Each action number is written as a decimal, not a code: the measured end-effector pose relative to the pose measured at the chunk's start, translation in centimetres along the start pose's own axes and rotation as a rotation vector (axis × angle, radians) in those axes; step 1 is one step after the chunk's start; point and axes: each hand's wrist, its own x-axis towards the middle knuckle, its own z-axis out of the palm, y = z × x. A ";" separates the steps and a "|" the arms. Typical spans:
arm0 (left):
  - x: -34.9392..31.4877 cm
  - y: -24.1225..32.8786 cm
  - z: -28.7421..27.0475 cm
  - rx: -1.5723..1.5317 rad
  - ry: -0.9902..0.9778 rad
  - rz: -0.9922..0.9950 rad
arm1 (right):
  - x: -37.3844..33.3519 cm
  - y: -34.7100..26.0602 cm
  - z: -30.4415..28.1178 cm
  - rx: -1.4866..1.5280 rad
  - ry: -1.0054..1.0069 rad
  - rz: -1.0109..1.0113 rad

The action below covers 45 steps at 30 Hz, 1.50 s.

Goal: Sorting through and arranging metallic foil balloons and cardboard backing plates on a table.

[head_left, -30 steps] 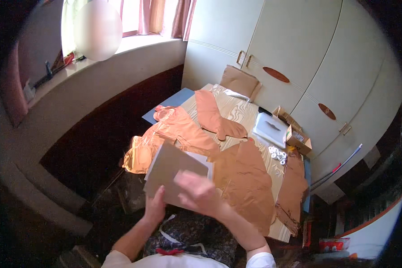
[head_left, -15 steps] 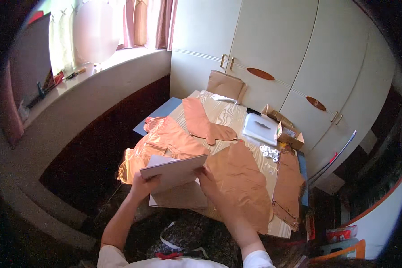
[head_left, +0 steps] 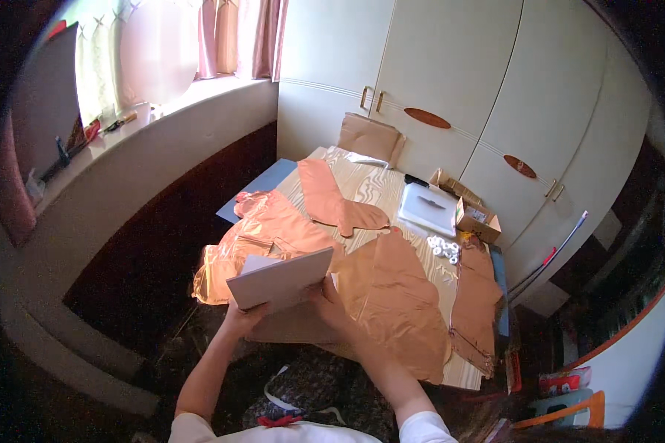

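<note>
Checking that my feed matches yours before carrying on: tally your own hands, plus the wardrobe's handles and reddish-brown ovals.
Left hand and right hand: 2
Wardrobe handles: 4
Reddish-brown ovals: 2
Total: 8

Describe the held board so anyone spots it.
Start at the wood-grain table before the pale wardrobe. Over its near edge, bare left hand and right hand hold a flat grey rectangular board. Unlike the wrinkled copper-orange sheets, it has straight edges.

The board (head_left: 284, 279) is grey, the tabletop (head_left: 373, 177) wood-grained
</note>
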 end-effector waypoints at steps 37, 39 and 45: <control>-20.4 6.5 -12.4 -0.436 0.522 -0.408 | -2.8 1.2 16.2 0.528 -0.610 0.653; -20.5 6.1 -12.6 -0.480 0.477 -0.415 | -2.8 0.0 15.9 0.675 -0.632 0.748; -21.8 3.6 -13.2 -0.485 0.414 -0.425 | -3.8 -0.8 15.9 0.905 -0.699 0.836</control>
